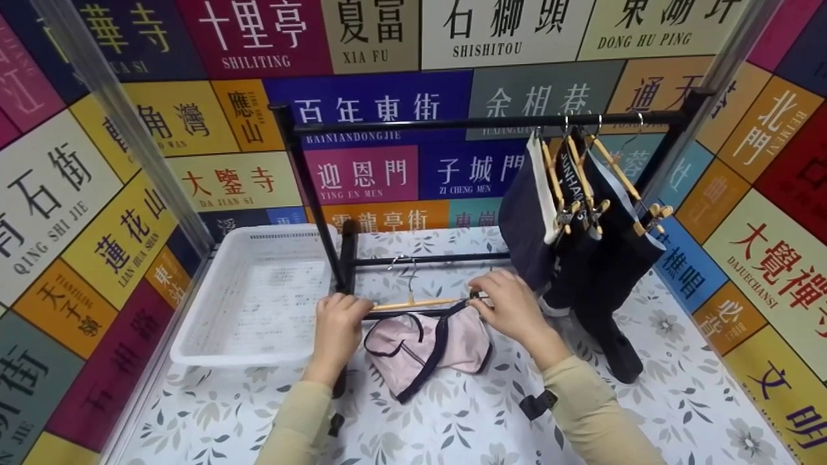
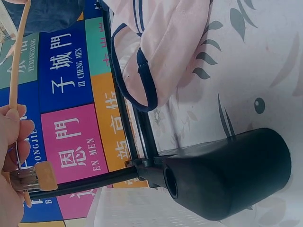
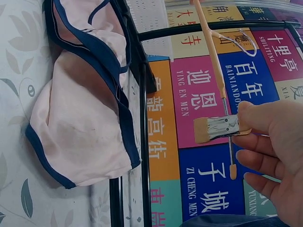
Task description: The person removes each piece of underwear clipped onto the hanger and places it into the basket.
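Positioning a clip hanger (image 1: 433, 303) over a pink garment with navy trim (image 1: 465, 339) looks to be the step in hand. The garment lies loosely folded on the leaf-patterned bench (image 1: 504, 426), just below the middle of the head frame, and the wrist views show it apart from both clips. The left hand (image 1: 340, 320) grips one end of the hanger, its fingers curled round the bar beside the left clip (image 2: 46, 176). The right hand (image 1: 513, 307) pinches the right clip (image 3: 202, 130) between thumb and fingers at the other end.

In my judgement, the next move calls for spreading a clip's mouth and bringing the garment's edge up into it without letting the cloth slip. The rack (image 1: 420, 126) behind already carries dark clothes (image 1: 526, 206) on similar hangers at the right of the frame; a white basket (image 1: 219, 355) stands at left.

On one hanging black waistband (image 1: 572, 177), white capitals read "JUNHA", with the rest unclear. The wall panels (image 1: 368, 90) pair Chinese characters with spellings: SHILITING, XIA FU, SHISHITOU and DONG HU PING along the top; BAINIANDONGJIE, YING EN MEN and ZI CHENG MEN around the middle; DA JIAN SI and LIAN HUA SHAN at left; DAJUECHANSI at right. No label is readable on the pink garment.
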`<action>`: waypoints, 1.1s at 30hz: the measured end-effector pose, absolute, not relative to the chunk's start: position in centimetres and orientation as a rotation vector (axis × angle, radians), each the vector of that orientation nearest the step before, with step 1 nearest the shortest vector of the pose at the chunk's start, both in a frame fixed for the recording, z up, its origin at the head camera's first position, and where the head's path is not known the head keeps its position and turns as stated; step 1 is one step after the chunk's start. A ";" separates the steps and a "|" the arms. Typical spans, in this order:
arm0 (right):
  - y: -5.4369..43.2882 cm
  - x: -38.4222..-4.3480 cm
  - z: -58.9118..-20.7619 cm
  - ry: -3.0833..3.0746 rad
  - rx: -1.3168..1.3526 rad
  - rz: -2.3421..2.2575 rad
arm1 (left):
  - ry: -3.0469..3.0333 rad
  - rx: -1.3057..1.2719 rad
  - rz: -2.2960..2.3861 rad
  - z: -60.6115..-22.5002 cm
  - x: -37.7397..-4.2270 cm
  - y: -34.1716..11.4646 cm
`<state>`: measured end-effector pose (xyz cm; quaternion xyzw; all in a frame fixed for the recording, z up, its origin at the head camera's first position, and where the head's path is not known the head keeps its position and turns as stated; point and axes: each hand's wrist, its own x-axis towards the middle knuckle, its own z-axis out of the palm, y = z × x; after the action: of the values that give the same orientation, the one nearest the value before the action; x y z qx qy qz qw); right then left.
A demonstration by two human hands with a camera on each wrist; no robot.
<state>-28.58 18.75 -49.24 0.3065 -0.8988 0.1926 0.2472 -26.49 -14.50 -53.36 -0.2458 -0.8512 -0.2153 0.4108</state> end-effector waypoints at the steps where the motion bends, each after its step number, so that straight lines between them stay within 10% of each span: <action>1: 18.8 -28.6 -49.3 -2.454 0.830 0.525 | -2.141 -0.622 -0.546 -53.4 -26.5 -14.5; 33: 17.0 -27.7 -50.8 -2.444 0.911 0.580 | -2.123 -0.634 -0.546 -53.5 -26.1 -13.0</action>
<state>-27.66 16.96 -50.81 0.3317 -0.8896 0.2111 0.2324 -26.13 -12.98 -53.49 -0.2525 -0.8456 -0.2176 0.4169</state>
